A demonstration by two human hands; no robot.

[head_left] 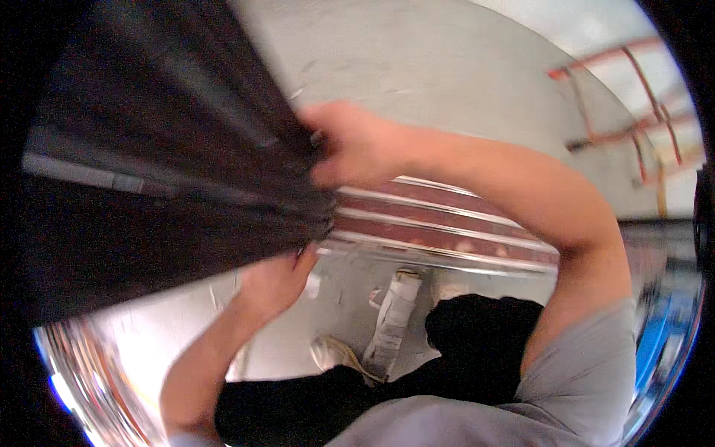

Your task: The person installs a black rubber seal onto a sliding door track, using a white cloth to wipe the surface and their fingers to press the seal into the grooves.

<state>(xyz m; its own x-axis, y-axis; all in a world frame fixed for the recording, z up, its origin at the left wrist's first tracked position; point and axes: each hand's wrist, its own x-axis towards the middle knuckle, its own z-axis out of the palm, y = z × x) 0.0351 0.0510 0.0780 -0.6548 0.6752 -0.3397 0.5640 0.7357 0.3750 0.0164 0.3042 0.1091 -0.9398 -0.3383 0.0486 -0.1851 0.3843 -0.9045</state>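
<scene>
Head view: big dark bundle (186, 156) fills the left side, near-black, long and ridged, looks like flat strips running lengthwise, with a paler grey band partway along. It narrows toward mid-frame, where both my hands are. Material unclear, motion blur.

My right hand (346, 145) is curled closed on the upper edge of its near end, thumb side blurred. My left hand (277, 283) is against the lower edge; fingers go out of sight behind the bundle, so I can't tell how far they close.

Just right of that end and below my right forearm: striped stack (447, 228), red-brown bands between straight, shiny silver strips. My forearm covers part of it; the bundle blocks much of the left side.

Smooth grey floor (417, 67), scuffed. White tube-shaped piece (395, 320), wrapped-looking and wrinkled, near my black trousers (477, 335). Grey sleeve (581, 365) on my right arm. Red thin-barred frame (642, 80) at upper right, blue object (657, 335) at the right rim, smeared multicoloured items (89, 380) at lower left, too blurred to identify.
</scene>
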